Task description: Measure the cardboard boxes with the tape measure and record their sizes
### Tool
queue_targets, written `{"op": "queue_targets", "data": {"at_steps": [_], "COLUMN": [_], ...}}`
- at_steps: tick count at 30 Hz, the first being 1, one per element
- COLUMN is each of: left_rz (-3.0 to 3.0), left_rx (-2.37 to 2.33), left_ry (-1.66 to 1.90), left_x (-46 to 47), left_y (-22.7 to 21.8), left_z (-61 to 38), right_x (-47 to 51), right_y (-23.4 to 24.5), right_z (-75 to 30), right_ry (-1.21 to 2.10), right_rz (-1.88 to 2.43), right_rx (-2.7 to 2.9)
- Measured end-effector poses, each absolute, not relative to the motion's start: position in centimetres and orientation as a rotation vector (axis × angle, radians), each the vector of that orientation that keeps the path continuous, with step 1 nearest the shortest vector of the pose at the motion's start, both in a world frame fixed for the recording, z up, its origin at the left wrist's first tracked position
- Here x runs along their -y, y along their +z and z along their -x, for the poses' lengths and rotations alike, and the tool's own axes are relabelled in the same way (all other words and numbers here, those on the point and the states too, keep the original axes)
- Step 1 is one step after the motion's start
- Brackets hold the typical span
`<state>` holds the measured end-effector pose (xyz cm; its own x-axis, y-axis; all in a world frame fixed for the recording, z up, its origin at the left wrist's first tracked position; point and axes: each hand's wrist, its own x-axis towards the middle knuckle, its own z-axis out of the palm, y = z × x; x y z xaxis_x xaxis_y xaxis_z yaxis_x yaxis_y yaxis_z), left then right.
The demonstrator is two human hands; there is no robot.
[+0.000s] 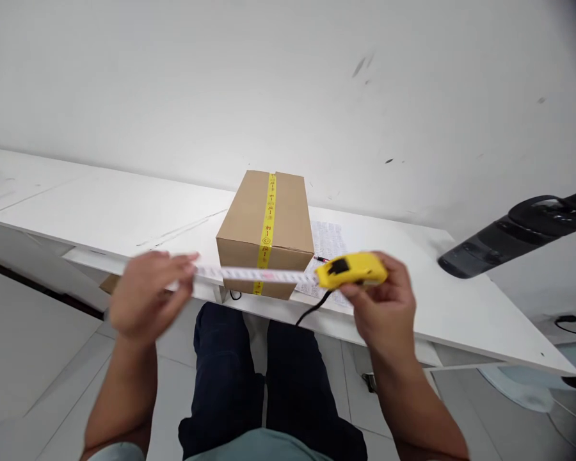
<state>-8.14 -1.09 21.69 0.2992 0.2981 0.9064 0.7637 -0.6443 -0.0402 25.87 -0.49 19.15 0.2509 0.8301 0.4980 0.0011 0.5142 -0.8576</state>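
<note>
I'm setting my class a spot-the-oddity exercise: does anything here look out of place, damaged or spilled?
Only wear: dark marks spot the white wall, and grey streaks cross the white desktop left of the cardboard box. They stand out against otherwise pale surfaces. I see no spill.

Around the box (269,221) on the desk (100,198), the wall (278,89) stands at 12 o'clock, the bottle (504,240) at 3, the paper (327,237) bearing a pen (321,259) at 4, with the tape measure (358,269) in the right hand (388,307) beyond, its blade (249,274) passing 6 to the left hand (151,294) at 8.
</note>
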Motion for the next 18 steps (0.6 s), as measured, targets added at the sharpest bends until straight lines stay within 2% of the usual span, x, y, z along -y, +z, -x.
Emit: {"op": "queue_targets", "data": {"at_steps": [3,6,10,13,18], "left_rz": [1.816,1.963,2.263,2.277,2.133], "left_rx": [1.198,1.374,1.266,1.168,1.030], "left_ry": [-1.589,-1.662,-1.493,-1.350,-1.454], "left_x": [-3.0,-5.0,-4.3,-3.8,-4.6], "left_y": [22.1,21.7,21.6,21.9,21.7], "left_z": [11.3,11.8,9.4,7.2,6.4], "right_x": [-3.4,-5.7,-5.9,-5.4,-5.1], "right_y": [19.9,20.0,20.1,20.6,21.0], "right_z": [-27.1,-26.9,-25.2,-24.4,-25.4], "right_ry": [0.439,0.506,0.579,0.589,0.635], "right_rz": [0.865,0.898,0.931,0.922,0.933], "right_rx": [1.068,1.085,1.169,1.181,1.160]}}
